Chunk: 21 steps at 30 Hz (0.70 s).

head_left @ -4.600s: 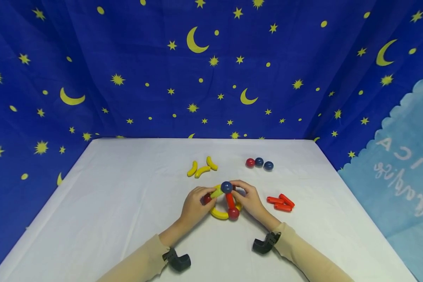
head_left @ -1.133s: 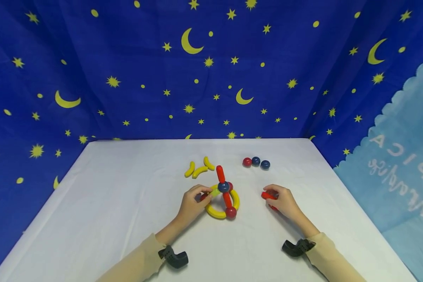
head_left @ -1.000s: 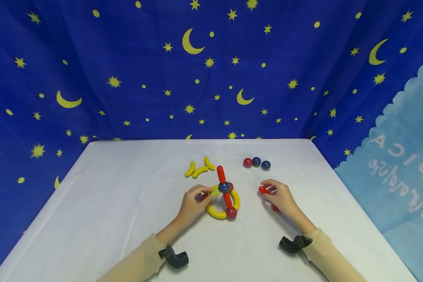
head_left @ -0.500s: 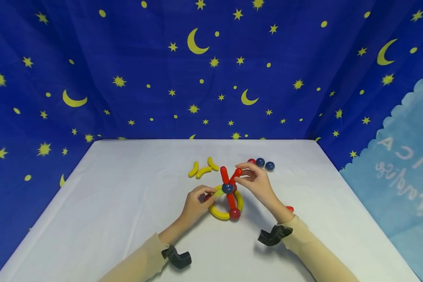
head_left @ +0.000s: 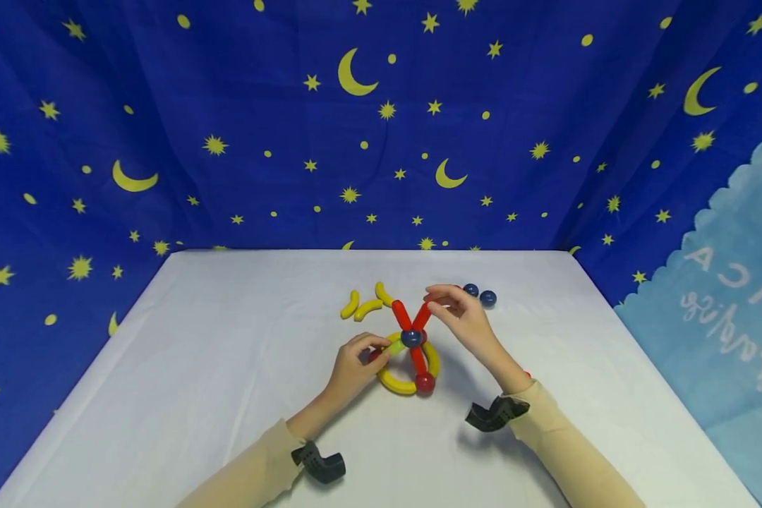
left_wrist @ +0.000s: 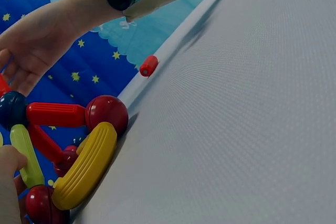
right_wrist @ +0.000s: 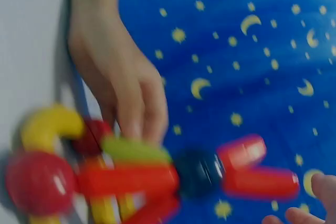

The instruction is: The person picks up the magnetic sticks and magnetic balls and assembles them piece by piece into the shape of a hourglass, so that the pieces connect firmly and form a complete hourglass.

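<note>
A magnetic stick-and-ball model stands mid-table. Its base is a ring of curved yellow sticks [head_left: 397,384] with red balls [head_left: 425,383]. Slanting sticks rise to a blue ball [head_left: 411,339]. Two red sticks [head_left: 401,315] fork upward from that ball in a V. My left hand [head_left: 353,367] pinches the yellow-green stick [left_wrist: 27,156] on the model's left side, thumb against it. My right hand [head_left: 465,317] is beside the tip of the right-hand upper red stick [head_left: 422,317]. In the right wrist view, blurred, its fingertips [right_wrist: 323,184] are apart from both stick ends.
Behind the model lie three loose curved yellow sticks [head_left: 368,309]. Two loose blue balls [head_left: 487,298] lie at the back right; a red ball beside them is mostly hidden by my right hand. A loose red stick [left_wrist: 149,65] lies right of the model, largely behind my right wrist.
My right hand has carried a red stick from the right-hand pile to the blue ball and let go of it there. The left hand has stayed on the yellow-green stick.
</note>
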Each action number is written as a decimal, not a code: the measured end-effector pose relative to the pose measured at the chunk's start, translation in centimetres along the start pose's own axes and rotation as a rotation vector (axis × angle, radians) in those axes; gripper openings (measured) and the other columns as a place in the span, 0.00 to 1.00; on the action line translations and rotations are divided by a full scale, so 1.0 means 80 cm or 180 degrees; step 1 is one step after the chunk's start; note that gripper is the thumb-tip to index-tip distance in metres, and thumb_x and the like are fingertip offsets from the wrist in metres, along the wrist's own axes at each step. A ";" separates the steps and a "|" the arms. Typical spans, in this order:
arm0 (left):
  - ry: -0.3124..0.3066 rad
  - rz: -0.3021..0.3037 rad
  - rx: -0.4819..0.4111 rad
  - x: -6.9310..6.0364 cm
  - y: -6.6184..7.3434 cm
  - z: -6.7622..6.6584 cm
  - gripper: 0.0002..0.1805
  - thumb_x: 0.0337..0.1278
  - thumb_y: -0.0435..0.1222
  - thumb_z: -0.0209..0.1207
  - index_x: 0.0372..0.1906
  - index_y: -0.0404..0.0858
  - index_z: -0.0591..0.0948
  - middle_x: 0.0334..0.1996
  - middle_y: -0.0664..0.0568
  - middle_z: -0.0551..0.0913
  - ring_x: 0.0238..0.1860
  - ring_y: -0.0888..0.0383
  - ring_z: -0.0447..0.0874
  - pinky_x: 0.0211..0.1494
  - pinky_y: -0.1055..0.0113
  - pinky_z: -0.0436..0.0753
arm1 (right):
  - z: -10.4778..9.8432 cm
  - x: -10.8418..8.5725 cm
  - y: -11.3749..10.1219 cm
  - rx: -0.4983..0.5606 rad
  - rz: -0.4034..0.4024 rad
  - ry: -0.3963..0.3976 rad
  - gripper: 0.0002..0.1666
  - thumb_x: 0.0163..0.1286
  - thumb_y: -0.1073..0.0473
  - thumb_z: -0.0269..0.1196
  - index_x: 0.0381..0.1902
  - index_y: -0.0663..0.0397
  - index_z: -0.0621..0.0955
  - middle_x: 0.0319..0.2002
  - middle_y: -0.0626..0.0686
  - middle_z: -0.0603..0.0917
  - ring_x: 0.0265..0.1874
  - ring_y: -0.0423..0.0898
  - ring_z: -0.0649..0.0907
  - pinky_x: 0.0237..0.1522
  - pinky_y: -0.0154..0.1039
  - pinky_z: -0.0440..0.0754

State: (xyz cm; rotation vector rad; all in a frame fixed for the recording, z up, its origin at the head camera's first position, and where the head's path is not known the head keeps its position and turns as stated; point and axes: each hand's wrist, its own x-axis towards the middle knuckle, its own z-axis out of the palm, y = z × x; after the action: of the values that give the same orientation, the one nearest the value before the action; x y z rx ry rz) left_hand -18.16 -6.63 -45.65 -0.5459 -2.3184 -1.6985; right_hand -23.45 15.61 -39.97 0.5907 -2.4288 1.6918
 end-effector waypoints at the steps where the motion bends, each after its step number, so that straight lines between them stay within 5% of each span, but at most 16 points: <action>1: 0.0000 0.0005 0.0001 0.000 0.000 -0.001 0.08 0.53 0.27 0.63 0.39 0.29 0.84 0.37 0.40 0.84 0.42 0.44 0.81 0.44 0.52 0.80 | -0.006 0.004 0.005 -0.0037 0.0054 0.0037 0.19 0.68 0.61 0.60 0.54 0.65 0.77 0.48 0.65 0.82 0.40 0.29 0.80 0.44 0.23 0.79; 5: 0.0024 0.0011 -0.0007 0.000 0.000 -0.002 0.08 0.52 0.26 0.63 0.39 0.29 0.84 0.36 0.39 0.84 0.41 0.43 0.80 0.41 0.53 0.80 | -0.036 0.025 0.038 -0.0396 0.0171 0.0365 0.18 0.69 0.60 0.59 0.51 0.66 0.79 0.48 0.66 0.83 0.42 0.38 0.82 0.44 0.24 0.78; 10: 0.0030 0.0053 0.0024 0.000 -0.002 0.000 0.08 0.52 0.26 0.63 0.39 0.29 0.84 0.36 0.39 0.84 0.40 0.43 0.80 0.38 0.57 0.81 | -0.074 0.036 0.086 -0.1003 0.0290 0.0698 0.17 0.64 0.66 0.62 0.49 0.70 0.79 0.50 0.69 0.81 0.51 0.61 0.80 0.53 0.48 0.80; 14: 0.0059 0.0032 0.0060 -0.002 -0.003 0.002 0.07 0.51 0.26 0.63 0.38 0.30 0.84 0.35 0.40 0.84 0.39 0.44 0.80 0.37 0.59 0.81 | -0.091 0.034 0.114 -0.1317 0.0498 0.0499 0.20 0.62 0.68 0.61 0.52 0.72 0.77 0.54 0.73 0.77 0.57 0.68 0.75 0.58 0.60 0.72; 21: 0.0024 0.0038 0.0017 -0.001 -0.002 0.001 0.08 0.52 0.26 0.63 0.39 0.29 0.84 0.36 0.40 0.84 0.39 0.44 0.80 0.39 0.57 0.82 | -0.098 0.033 0.134 -0.1448 0.0783 0.0237 0.22 0.60 0.69 0.61 0.53 0.74 0.76 0.52 0.73 0.78 0.50 0.66 0.78 0.56 0.57 0.74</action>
State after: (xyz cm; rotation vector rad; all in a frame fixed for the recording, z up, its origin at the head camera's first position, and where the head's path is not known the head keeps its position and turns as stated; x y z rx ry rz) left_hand -18.16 -6.61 -45.86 -0.5504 -2.3092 -1.6859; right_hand -30.90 25.39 -45.68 0.1707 -2.7862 1.1302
